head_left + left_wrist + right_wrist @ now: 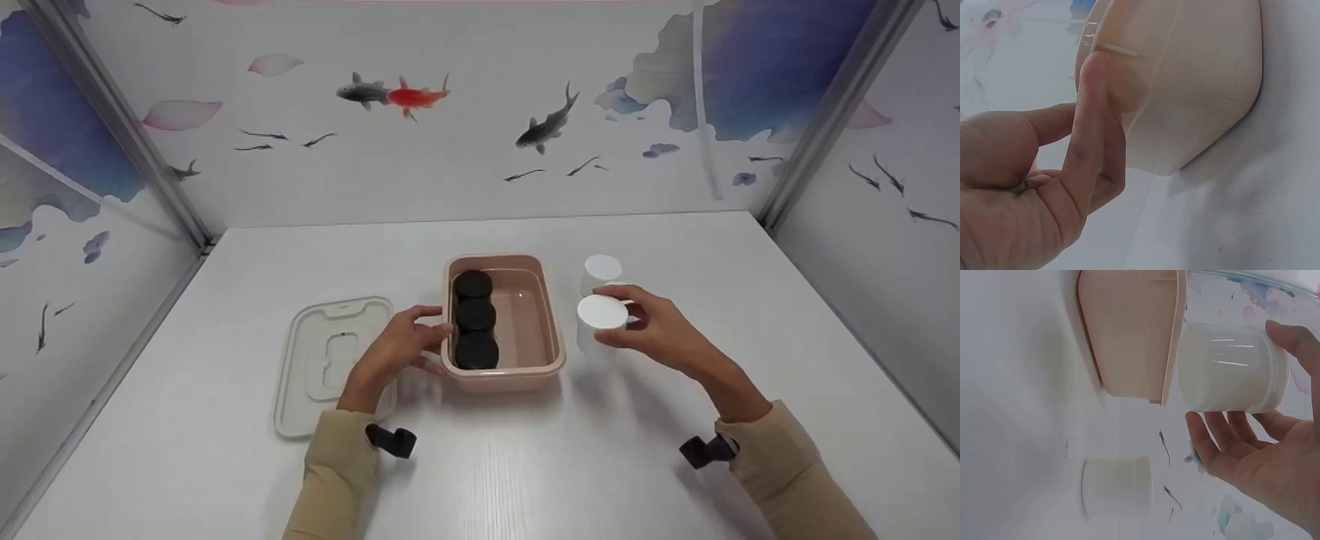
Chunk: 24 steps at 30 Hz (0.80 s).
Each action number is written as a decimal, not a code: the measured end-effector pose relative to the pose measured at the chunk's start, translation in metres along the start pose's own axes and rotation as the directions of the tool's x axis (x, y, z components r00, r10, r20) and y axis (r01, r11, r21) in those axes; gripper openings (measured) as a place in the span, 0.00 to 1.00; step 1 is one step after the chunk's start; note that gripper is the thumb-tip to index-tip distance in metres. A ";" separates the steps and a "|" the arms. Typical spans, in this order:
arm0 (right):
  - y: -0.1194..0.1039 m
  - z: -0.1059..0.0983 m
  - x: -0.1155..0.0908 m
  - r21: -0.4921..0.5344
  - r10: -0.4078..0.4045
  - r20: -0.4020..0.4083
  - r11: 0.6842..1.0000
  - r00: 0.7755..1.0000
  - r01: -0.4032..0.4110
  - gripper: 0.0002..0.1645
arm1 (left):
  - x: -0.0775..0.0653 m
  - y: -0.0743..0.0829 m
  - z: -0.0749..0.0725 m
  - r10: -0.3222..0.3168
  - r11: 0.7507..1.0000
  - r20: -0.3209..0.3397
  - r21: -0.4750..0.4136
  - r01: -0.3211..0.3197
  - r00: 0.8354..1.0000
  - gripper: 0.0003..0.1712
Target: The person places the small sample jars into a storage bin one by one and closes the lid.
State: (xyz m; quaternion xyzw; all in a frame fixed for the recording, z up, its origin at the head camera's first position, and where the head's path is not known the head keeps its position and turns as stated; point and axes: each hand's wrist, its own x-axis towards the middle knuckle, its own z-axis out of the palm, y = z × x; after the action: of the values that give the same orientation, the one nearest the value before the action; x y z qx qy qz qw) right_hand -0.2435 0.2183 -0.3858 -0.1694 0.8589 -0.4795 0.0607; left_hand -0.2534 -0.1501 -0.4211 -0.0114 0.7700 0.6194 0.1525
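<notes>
My left hand (pixel 397 345) grips the left rim of a pink plastic box (pixel 523 300), the thumb at the rim and fingers against the outer wall in the left wrist view. Three jars with black lids (pixel 475 315) stand in a row along the box's left side. To the right of the box, my right hand (pixel 667 334) holds a white jar (pixel 1230 368) with a white lid between thumb and fingers. This jar is raised off the table in the right wrist view. Another white jar (pixel 602 271) stands on the table just behind it.
A pale grey box lid (pixel 289 375) lies flat on the white table (pixel 495 465), partly under the left forearm. Printed panels with fish and petals (pixel 465 165) wall in the table at the back and both sides.
</notes>
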 end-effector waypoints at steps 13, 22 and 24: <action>-0.036 0.014 0.018 0.065 0.042 -0.065 0.997 0.997 -0.037 0.39 | 0.002 0.000 0.000 -0.010 1.000 -0.005 0.004 0.010 1.000 0.33; -0.053 0.027 0.043 -0.007 0.019 -0.042 1.000 0.999 -0.019 0.42 | 0.002 -0.001 0.001 0.005 1.000 0.003 0.012 -0.005 1.000 0.33; -0.056 0.029 0.049 -0.011 0.033 -0.034 0.999 0.999 -0.034 0.42 | 0.002 -0.001 0.001 0.004 1.000 0.000 0.013 -0.004 1.000 0.33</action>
State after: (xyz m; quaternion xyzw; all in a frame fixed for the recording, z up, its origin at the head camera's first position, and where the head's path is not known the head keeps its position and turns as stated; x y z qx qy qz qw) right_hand -0.2688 0.1510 -0.3506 -0.1473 0.8652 -0.4764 0.0534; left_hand -0.2545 -0.1495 -0.4227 -0.0087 0.7740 0.6147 0.1515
